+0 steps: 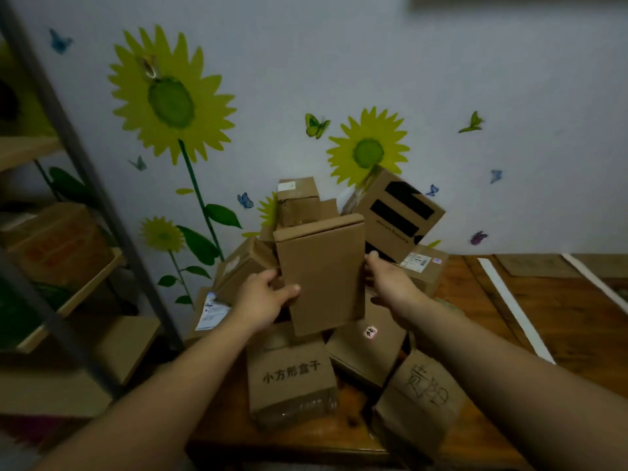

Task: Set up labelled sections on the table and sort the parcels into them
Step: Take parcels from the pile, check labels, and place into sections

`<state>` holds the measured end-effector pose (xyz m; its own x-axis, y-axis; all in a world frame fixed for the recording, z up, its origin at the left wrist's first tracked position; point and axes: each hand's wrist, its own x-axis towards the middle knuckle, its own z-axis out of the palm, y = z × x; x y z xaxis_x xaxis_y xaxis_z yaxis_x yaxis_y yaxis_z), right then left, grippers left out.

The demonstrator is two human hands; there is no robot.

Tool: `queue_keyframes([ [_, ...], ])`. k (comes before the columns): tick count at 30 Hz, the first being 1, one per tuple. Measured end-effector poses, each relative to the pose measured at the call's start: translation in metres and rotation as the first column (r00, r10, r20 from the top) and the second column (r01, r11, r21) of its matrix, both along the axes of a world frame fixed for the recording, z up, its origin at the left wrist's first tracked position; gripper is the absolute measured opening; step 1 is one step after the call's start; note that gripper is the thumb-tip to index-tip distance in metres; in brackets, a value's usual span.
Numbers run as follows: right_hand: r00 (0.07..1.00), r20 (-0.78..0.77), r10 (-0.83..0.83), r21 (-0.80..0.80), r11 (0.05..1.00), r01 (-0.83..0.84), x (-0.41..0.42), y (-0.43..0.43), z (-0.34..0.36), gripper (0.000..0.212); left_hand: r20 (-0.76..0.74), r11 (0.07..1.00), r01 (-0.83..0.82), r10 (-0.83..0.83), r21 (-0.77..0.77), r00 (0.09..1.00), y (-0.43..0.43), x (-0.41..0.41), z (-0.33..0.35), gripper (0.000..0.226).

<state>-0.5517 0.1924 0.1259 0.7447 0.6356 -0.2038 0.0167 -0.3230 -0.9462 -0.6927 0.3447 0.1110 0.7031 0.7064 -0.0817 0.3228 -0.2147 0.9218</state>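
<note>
I hold a plain flat brown cardboard parcel [323, 273] upright above a heap of parcels on the wooden table [560, 321]. My left hand [261, 297] grips its left edge, thumb across the front. My right hand [390, 283] grips its right edge, thumb on the side and fingers behind. Below lie a box printed with Chinese characters [292, 382], a box with handwritten characters [421, 399] and a box with a small pink sticker [368, 348]. Behind stands a larger box with black stripes [397, 212] and a small taped box [299, 202].
White tape strips [513, 304] run across the table at the right, marking sections. A metal shelf rack [68, 253] with cardboard boxes stands at the left. A wall with sunflower and butterfly stickers [170, 96] rises right behind the heap.
</note>
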Motion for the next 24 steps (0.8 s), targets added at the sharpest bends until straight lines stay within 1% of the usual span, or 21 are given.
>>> queue_keyframes([
  [2, 0.987, -0.138, -0.085, 0.023, 0.996, 0.089, -0.002, -0.012, 0.015, 0.055, 0.044, 0.998, 0.056, -0.056, -0.001, 0.997, -0.009, -0.002, 0.016, 0.034],
  [4, 0.96, -0.26, -0.103, 0.061, 0.99, 0.123, -0.001, -0.028, 0.024, 0.063, 0.054, 0.995, 0.103, -0.103, 0.01, 0.993, -0.018, -0.002, 0.028, 0.049],
  [5, 0.943, -0.313, -0.111, 0.09, 0.985, 0.146, 0.001, -0.036, 0.026, 0.065, 0.061, 0.993, 0.115, -0.115, -0.006, 0.992, -0.022, -0.002, 0.032, 0.052],
  [7, 0.919, -0.376, -0.119, 0.145, 0.972, 0.185, 0.004, -0.055, 0.031, 0.063, 0.093, 0.983, 0.165, -0.158, -0.081, 0.983, -0.033, -0.002, 0.036, 0.041],
  [8, 0.924, -0.367, -0.104, 0.166, 0.97, 0.175, 0.005, -0.065, 0.032, 0.054, 0.121, 0.971, 0.187, -0.17, -0.152, 0.978, -0.04, -0.003, 0.037, 0.037],
  [9, 0.941, -0.326, -0.085, 0.174, 0.973, 0.149, 0.007, -0.074, 0.034, 0.042, 0.149, 0.958, 0.202, -0.173, -0.206, 0.973, -0.047, -0.002, 0.038, 0.039],
  [10, 0.962, -0.263, -0.079, 0.163, 0.979, 0.125, 0.009, -0.083, 0.033, 0.032, 0.173, 0.952, 0.208, -0.172, -0.222, 0.97, -0.054, 0.0, 0.038, 0.043],
  [11, 0.976, -0.203, -0.078, 0.149, 0.983, 0.11, 0.009, -0.091, 0.032, 0.027, 0.192, 0.944, 0.212, -0.165, -0.252, 0.967, -0.061, 0.003, 0.037, 0.044],
  [12, 0.984, -0.156, -0.088, 0.13, 0.986, 0.109, 0.01, -0.099, 0.031, 0.03, 0.197, 0.945, 0.204, -0.156, -0.256, 0.968, -0.068, 0.007, 0.038, 0.04],
  [13, 0.988, -0.123, -0.095, 0.119, 0.987, 0.11, 0.009, -0.107, 0.031, 0.037, 0.184, 0.958, 0.198, -0.161, -0.205, 0.97, -0.077, 0.01, 0.039, 0.034],
  [14, 0.991, -0.095, -0.096, 0.115, 0.988, 0.107, 0.008, -0.115, 0.032, 0.046, 0.177, 0.968, 0.191, -0.161, -0.164, 0.971, -0.086, 0.012, 0.039, 0.035],
  [16, 0.995, -0.042, -0.094, 0.136, 0.986, 0.099, 0.008, -0.131, 0.034, 0.062, 0.179, 0.971, 0.194, -0.168, -0.137, 0.969, -0.104, 0.014, 0.039, 0.06],
  [17, 0.996, -0.019, -0.091, 0.16, 0.983, 0.093, 0.009, -0.139, 0.035, 0.067, 0.182, 0.972, 0.19, -0.164, -0.138, 0.969, -0.112, 0.015, 0.039, 0.07],
  [18, 0.996, 0.009, -0.084, 0.186, 0.979, 0.081, 0.012, -0.148, 0.037, 0.069, 0.191, 0.973, 0.184, -0.155, -0.141, 0.969, -0.12, 0.016, 0.041, 0.076],
  [20, 0.995, 0.071, -0.067, 0.232, 0.972, 0.049, 0.016, -0.163, 0.041, 0.068, 0.221, 0.972, 0.177, -0.141, -0.153, 0.965, -0.136, 0.022, 0.044, 0.078],
  [22, 0.989, 0.136, -0.05, 0.26, 0.966, 0.013, 0.018, -0.18, 0.046, 0.064, 0.26, 0.97, 0.183, -0.138, -0.158, 0.956, -0.156, 0.029, 0.048, 0.076],
  [24, 0.984, 0.169, -0.052, 0.291, 0.957, 0.001, 0.023, -0.197, 0.049, 0.059, 0.302, 0.97, 0.2, -0.15, -0.141, 0.941, -0.177, 0.036, 0.051, 0.071],
])
